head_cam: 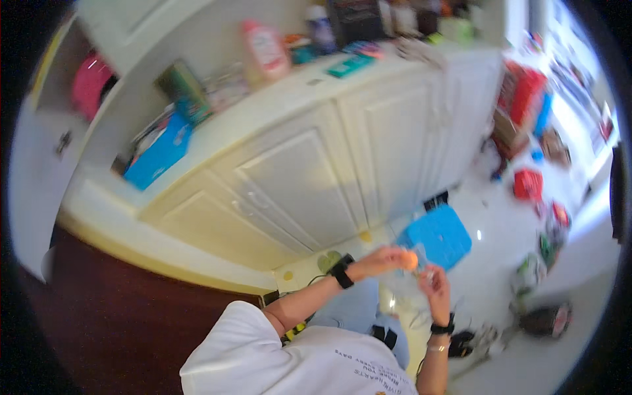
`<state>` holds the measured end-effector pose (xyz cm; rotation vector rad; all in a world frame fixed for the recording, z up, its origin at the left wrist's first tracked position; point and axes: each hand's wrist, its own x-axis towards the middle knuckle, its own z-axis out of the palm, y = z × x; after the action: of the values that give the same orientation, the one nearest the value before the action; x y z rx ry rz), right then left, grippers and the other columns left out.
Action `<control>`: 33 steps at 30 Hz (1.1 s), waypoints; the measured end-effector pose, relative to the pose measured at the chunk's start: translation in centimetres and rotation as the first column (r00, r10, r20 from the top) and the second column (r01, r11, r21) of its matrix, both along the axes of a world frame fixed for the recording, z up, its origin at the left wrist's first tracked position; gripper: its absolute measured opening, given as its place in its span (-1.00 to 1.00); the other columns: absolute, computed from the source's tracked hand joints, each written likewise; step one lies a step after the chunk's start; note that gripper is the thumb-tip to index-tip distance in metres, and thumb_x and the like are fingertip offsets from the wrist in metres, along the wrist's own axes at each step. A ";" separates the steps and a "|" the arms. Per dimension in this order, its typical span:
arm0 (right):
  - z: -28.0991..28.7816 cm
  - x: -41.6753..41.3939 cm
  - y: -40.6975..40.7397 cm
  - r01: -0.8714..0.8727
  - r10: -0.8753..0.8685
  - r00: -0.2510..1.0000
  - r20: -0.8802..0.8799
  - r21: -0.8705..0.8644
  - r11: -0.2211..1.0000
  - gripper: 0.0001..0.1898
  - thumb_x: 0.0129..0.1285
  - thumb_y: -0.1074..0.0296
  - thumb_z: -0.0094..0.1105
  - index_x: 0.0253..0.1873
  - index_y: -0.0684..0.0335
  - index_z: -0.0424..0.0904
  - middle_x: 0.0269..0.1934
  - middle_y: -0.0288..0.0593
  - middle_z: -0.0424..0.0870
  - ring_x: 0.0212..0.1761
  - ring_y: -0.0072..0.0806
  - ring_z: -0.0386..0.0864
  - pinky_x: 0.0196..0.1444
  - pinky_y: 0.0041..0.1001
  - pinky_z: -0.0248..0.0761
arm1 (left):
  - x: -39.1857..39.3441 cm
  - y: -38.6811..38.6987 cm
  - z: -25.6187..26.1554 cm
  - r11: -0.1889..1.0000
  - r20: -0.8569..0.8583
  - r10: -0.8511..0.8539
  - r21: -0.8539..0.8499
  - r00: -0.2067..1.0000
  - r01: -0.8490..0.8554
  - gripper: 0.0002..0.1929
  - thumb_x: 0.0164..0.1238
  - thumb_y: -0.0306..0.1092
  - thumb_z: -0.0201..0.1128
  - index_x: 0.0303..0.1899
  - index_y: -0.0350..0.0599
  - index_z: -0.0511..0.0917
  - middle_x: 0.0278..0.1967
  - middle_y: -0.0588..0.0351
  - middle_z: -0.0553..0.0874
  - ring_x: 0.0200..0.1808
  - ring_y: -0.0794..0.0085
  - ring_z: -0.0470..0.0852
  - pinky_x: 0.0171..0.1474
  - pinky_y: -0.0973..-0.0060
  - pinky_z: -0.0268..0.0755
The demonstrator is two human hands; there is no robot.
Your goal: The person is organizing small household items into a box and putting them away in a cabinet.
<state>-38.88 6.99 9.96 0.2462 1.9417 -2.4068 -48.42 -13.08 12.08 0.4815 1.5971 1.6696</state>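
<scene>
My left hand (380, 262) reaches in from the left and pinches a small round orange object (409, 260) at its fingertips. Just to the right is my right hand (435, 287), its fingers curled around a small pale, translucent item (428, 278) that is too blurred to name. The two hands are close together but apart, above my light blue trousers. Beyond them on the floor is a blue plastic stool or box lid (439, 236), partly behind the orange object and the fingers. Black straps circle both wrists.
White cabinets (301, 182) run along the far side. Their countertop carries a pink bottle (267, 49), a blue box (159, 150) and a green packet (351, 65). A dark brown surface (123, 316) lies at left. Bags and a red container (528, 184) stand on the floor at right.
</scene>
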 end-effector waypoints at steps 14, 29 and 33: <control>0.3 -0.4 -9.5 -0.306 0.306 0.952 0.029 0.188 0.933 -0.92 0.24 0.47 0.13 -0.20 0.33 0.51 -0.35 -0.31 0.59 -0.33 -0.63 0.48 -0.27 -0.60 0.33 | 5.0 -15.5 5.8 0.958 -0.499 0.136 -0.155 0.856 -0.242 -0.57 0.33 -0.12 0.23 0.10 -0.20 0.50 0.03 0.03 0.59 0.10 0.34 0.51 0.19 0.42 0.32; -1.7 -2.0 -13.6 -0.009 0.005 1.000 0.015 0.315 0.949 -0.90 0.27 0.35 0.17 -0.20 0.22 0.52 -0.44 -0.41 0.53 -0.47 -0.74 0.37 -0.45 -0.68 0.16 | -1.2 -61.2 30.1 -0.375 -0.940 -0.177 0.338 -0.291 -0.863 -0.50 0.09 -0.37 0.32 0.12 -0.23 0.49 -0.09 -0.22 0.64 -0.19 0.11 0.66 -0.11 0.34 0.51; -0.3 -0.5 -15.5 0.055 -0.049 0.998 -0.029 0.317 0.947 -0.88 0.28 0.30 0.16 -0.22 0.20 0.52 -0.45 -0.42 0.53 -0.49 -0.74 0.35 -0.48 -0.68 0.11 | -4.9 -68.8 29.1 -0.447 -0.942 -0.179 0.335 -0.284 -0.829 -0.47 0.00 -0.40 0.28 0.07 -0.39 0.44 -0.24 -0.27 0.66 -0.14 -0.07 0.62 -0.04 0.17 0.44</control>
<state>-39.34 -8.50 9.64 0.2867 2.3567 -2.1185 -53.31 -81.83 41.20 -1.3216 4.0230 -0.0793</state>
